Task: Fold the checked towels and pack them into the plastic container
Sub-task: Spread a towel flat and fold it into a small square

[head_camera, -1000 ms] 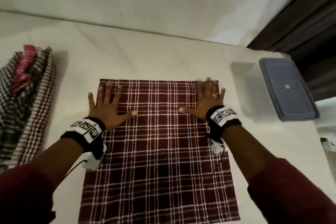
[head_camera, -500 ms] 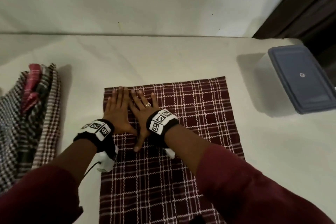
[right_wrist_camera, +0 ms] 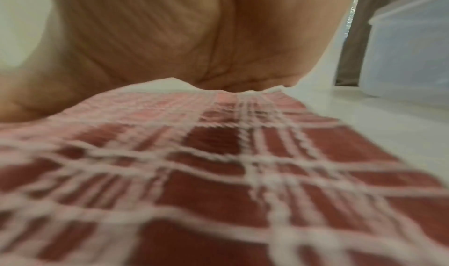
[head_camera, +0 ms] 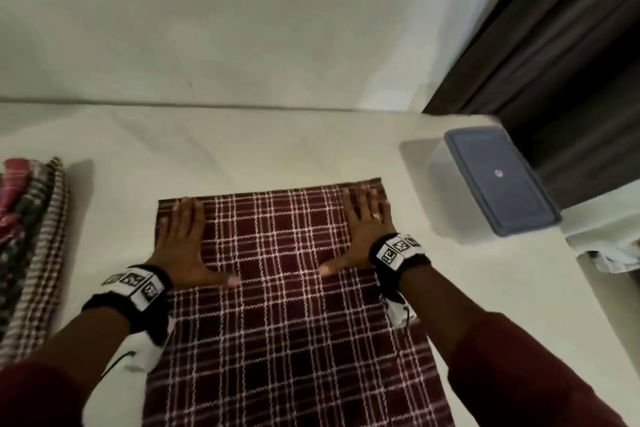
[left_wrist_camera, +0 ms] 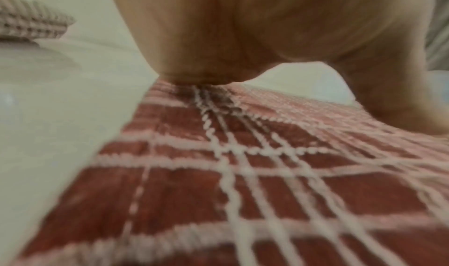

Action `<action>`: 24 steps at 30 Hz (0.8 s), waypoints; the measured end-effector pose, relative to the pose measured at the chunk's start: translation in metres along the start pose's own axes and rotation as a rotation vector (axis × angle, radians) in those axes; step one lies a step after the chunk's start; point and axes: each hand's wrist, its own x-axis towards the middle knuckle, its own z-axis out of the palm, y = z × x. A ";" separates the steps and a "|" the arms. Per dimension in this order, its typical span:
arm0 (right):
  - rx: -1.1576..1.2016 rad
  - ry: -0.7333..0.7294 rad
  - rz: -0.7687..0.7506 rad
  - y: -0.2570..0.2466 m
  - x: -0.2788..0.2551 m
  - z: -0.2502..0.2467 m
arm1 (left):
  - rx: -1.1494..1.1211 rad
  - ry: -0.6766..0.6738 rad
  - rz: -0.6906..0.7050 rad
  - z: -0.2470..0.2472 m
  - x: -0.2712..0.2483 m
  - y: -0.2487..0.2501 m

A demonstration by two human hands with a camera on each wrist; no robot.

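A maroon checked towel (head_camera: 287, 315) lies flat on the white table (head_camera: 242, 156), its long side running toward me. My left hand (head_camera: 180, 239) presses flat on its far left corner, fingers straight. My right hand (head_camera: 367, 225) presses flat on its far right corner, fingers straight, a ring on one finger. In the wrist views each palm (left_wrist_camera: 243, 30) (right_wrist_camera: 182, 36) rests on the towel (left_wrist_camera: 243, 183) (right_wrist_camera: 218, 174). The plastic container (head_camera: 495, 180) with a blue-grey lid stands shut at the right, also seen as a translucent box (right_wrist_camera: 410, 49).
A pile of several other checked towels (head_camera: 27, 239) lies at the table's left edge, its corner (left_wrist_camera: 29, 24) showing in the left wrist view. A dark curtain (head_camera: 571, 45) hangs at the far right. The table's right edge (head_camera: 581, 253) drops off just behind the container.
Half a second ago both hands lay together at the towel's far left corner. My right hand has slid right across the far edge to the right corner. The left hand stays put.
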 end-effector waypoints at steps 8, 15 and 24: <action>-0.125 0.057 -0.579 -0.169 -0.075 0.101 | 0.205 -0.051 0.119 0.062 -0.122 0.001; -0.247 -0.027 -0.519 -0.178 -0.070 0.129 | 0.360 -0.284 -0.067 0.082 -0.135 -0.002; 0.006 0.055 0.141 0.029 -0.127 0.119 | 0.308 -0.275 -0.061 0.067 -0.143 -0.002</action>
